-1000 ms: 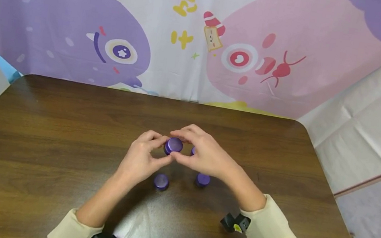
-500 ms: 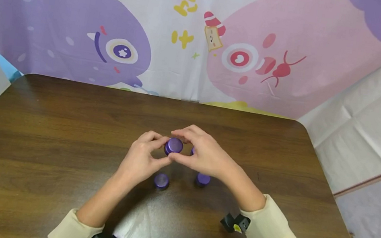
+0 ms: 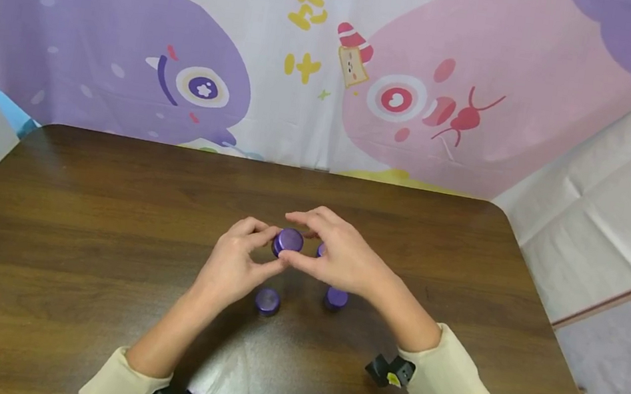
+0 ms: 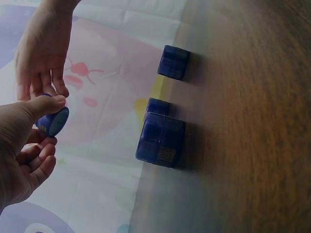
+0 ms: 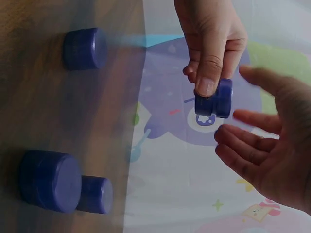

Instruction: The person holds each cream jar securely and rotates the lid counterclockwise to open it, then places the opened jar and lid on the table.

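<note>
My left hand (image 3: 234, 259) pinches a small purple lidded jar (image 3: 288, 240) between thumb and fingers, held up above the table. In the right wrist view the jar (image 5: 214, 99) shows its lid end toward my right hand (image 5: 286, 145), whose fingers are spread with a gap to it. The left wrist view shows the jar's pale round base (image 4: 59, 121) beyond my left thumb. Three more purple jars stand on the table: one at near left (image 3: 267, 301), one at near right (image 3: 336, 297), and one partly hidden behind my right hand (image 3: 321, 250).
The brown wooden table (image 3: 105, 228) ends at the back against a cartoon-printed cloth (image 3: 302, 121). White cloth (image 3: 621, 173) hangs on the right. Each wrist carries a small black camera, such as the right one (image 3: 390, 370).
My right hand's fingers have opened slightly away from the held jar. My left hand and the standing jars stay where they were.
</note>
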A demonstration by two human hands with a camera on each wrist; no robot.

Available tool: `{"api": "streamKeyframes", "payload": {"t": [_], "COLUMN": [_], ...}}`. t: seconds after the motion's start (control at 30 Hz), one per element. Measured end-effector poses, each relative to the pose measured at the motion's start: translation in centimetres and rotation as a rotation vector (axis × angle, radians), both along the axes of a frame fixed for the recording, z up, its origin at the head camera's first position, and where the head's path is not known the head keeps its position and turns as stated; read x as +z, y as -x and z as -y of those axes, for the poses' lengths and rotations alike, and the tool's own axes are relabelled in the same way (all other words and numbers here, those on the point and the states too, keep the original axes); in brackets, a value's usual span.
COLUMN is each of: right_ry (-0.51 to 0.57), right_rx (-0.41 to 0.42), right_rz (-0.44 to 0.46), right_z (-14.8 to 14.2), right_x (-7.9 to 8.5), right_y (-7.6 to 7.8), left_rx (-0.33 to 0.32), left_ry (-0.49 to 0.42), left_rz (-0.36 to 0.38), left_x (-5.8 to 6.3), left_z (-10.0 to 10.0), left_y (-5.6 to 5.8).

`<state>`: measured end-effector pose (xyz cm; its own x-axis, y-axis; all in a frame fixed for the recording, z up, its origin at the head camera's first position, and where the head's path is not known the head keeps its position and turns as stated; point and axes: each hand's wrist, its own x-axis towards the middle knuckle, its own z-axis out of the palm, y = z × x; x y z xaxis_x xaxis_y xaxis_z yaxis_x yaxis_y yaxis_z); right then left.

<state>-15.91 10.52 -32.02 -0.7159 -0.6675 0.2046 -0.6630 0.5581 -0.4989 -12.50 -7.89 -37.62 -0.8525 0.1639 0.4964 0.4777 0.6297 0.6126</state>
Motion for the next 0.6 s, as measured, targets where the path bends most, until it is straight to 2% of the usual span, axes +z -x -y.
{"api": "streamKeyframes", "payload": {"t": [0.13, 0.4, 0.6], "right_ry": [0.005, 0.001, 0.034], "right_rx": [-0.025, 0.065, -0.014], "right_rz": [-0.007, -0.031, -0.006], "right_z": [0.01, 0.01, 0.07], "right_x": [-0.17, -0.18, -0.19], "right_y": [0.09, 0.19, 0.03], "left_rx": [0.001, -0.001, 0.003], "left_ry": [-0.001, -0.007, -0.006], "left_rz": [-0.011, -0.017, -0.015], "left_x": [-0.08, -0.16, -0.17], "left_z": [-0.05, -0.03, -0.01], "left_y": [0.03, 0.06, 0.05]}}
